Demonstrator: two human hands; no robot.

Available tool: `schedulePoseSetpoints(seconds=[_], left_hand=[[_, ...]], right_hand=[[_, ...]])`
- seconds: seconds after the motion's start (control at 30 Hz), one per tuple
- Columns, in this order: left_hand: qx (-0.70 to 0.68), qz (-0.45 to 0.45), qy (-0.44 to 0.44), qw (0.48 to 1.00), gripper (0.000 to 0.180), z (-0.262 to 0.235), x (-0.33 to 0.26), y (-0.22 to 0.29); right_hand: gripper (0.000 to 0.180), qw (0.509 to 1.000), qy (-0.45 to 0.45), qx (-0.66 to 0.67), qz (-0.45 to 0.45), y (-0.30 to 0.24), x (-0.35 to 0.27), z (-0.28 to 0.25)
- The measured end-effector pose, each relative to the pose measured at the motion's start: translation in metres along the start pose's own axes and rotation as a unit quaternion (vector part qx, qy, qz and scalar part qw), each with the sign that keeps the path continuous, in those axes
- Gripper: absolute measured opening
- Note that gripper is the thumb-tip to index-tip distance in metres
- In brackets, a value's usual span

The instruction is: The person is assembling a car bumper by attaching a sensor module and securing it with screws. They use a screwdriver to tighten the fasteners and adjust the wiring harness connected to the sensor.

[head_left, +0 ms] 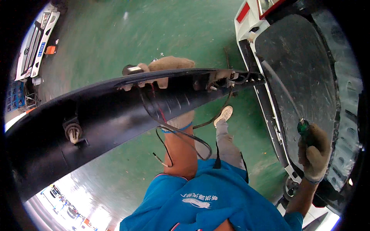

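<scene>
A long, curved black plastic bumper point(115, 104) spans the view from the lower left to the white vehicle on the right. My left hand point(171, 63), in a beige knit glove, is closed over its upper edge, the forearm passing behind it. Black wires point(185, 134) and a thin red wire point(158, 106) dangle from the bumper's inner side near that hand. On the right, my gloved right hand point(318, 152) is wrapped round the green handle of a long-shafted screwdriver point(283, 86). The shaft lies across a dark panel point(300, 50) on the vehicle, its tip near the bumper's right end.
The white vehicle's body edge point(266, 104) runs down the right side, with a red light point(243, 12) at the top. Green floor point(173, 30) lies below. Another white vehicle point(36, 42) stands at far left, with an orange object point(50, 50) beside it.
</scene>
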State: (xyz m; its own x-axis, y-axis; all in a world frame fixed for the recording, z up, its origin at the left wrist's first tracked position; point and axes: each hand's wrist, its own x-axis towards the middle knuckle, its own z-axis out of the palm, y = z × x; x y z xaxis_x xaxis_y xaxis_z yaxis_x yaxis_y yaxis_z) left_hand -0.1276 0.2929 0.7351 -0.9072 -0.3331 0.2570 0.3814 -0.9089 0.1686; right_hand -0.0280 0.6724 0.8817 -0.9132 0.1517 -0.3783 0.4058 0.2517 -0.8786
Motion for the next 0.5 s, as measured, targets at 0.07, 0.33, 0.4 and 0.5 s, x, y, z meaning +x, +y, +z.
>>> schedulePoseSetpoints(seconds=[0.07, 0.33, 0.4, 0.5], left_hand=[[0.008, 0.020, 0.062, 0.998, 0.024, -0.014, -0.004, 0.004], [0.073, -0.145, -0.020, 0.986, 0.032, -0.018, 0.006, 0.014], [0.124, -0.132, -0.022, 0.983, 0.031, -0.011, 0.004, 0.009], [0.247, -0.076, 0.004, 0.966, 0.028, -0.006, 0.001, 0.010]], right_hand=[[0.063, 1.000, 0.009, 0.025, -0.004, 0.021, 0.003, -0.004], [0.050, 0.991, -0.022, -0.128, 0.027, 0.041, 0.012, -0.008], [0.048, 0.980, -0.034, -0.196, -0.017, 0.054, 0.019, -0.001], [0.048, 0.972, -0.059, -0.227, -0.015, 0.053, 0.029, 0.004]])
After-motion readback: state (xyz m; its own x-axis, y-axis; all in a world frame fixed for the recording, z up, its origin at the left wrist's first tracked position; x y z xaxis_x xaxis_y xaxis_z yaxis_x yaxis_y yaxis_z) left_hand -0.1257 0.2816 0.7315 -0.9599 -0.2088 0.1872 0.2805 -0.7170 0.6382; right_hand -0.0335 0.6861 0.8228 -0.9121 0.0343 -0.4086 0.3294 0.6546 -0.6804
